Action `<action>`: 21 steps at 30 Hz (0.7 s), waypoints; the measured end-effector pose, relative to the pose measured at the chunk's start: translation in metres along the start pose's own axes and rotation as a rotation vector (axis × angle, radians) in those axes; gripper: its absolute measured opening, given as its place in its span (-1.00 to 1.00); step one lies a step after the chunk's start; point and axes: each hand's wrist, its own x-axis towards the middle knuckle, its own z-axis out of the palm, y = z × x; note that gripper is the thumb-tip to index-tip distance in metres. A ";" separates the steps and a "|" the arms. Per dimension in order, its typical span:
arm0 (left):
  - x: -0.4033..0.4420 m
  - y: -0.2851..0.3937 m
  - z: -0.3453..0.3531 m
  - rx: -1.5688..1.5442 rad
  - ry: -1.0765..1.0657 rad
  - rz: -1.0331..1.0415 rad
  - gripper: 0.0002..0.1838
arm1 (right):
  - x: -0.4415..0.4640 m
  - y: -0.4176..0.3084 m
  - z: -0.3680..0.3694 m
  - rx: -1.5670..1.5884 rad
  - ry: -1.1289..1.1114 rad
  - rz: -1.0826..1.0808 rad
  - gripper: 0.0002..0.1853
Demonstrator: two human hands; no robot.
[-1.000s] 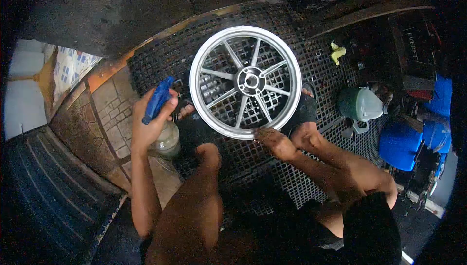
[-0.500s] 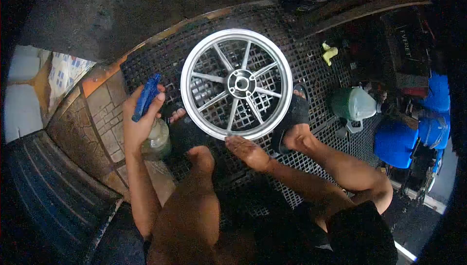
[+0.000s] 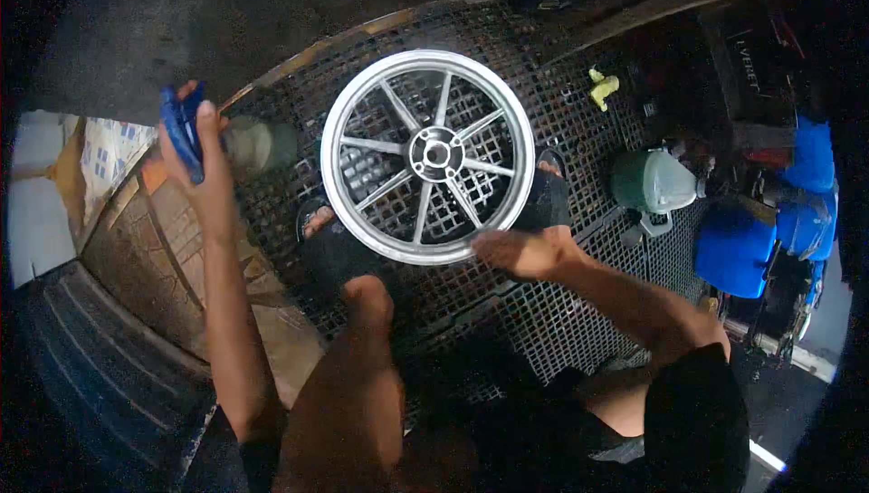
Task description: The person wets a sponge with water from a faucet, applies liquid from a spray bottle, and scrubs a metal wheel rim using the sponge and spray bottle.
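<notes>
My left hand [image 3: 201, 144] is wrapped round the blue trigger head of a spray bottle [image 3: 262, 144], whose translucent greenish body tilts out to the right. Upright between my feet stands a silver spoked wheel rim [image 3: 425, 253], seen nearly face on with its hub toward me. At the rim's lower right edge is my right hand [image 3: 518, 254], blurred by motion, its fingers stretched out toward the metal. Whether the fingertips touch the rim I cannot tell.
Black perforated matting [image 3: 561, 330] lies under the wheel. To the right are a greenish jug [image 3: 654, 181], blue containers [image 3: 738, 253] and a yellow cloth-like piece [image 3: 603, 87]. Stone-patterned tiles [image 3: 181, 239] and a dark ribbed panel [image 3: 100, 357] lie left.
My left hand has moved up and left with the spray bottle, which now tilts more sideways. My right hand has shifted right along the lower rim. The wheel appears slightly further left in view.
</notes>
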 end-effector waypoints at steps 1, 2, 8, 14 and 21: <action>-0.002 -0.004 0.008 -0.010 -0.004 0.023 -0.58 | 0.012 -0.001 -0.004 -0.010 0.012 0.019 -0.59; -0.005 -0.010 0.018 -0.027 -0.004 0.041 -0.55 | 0.016 0.002 -0.005 0.056 0.024 0.040 -0.55; -0.003 -0.030 0.035 0.154 -0.011 0.041 -0.17 | 0.023 0.054 -0.033 -0.489 -0.111 0.026 -0.46; -0.119 -0.042 0.038 0.038 0.051 -0.435 -0.01 | 0.039 0.095 -0.067 -0.310 -0.246 -0.050 -0.57; -0.179 -0.060 0.046 0.731 -0.702 -0.182 -0.06 | 0.074 0.132 -0.080 -0.593 -0.634 0.165 -0.47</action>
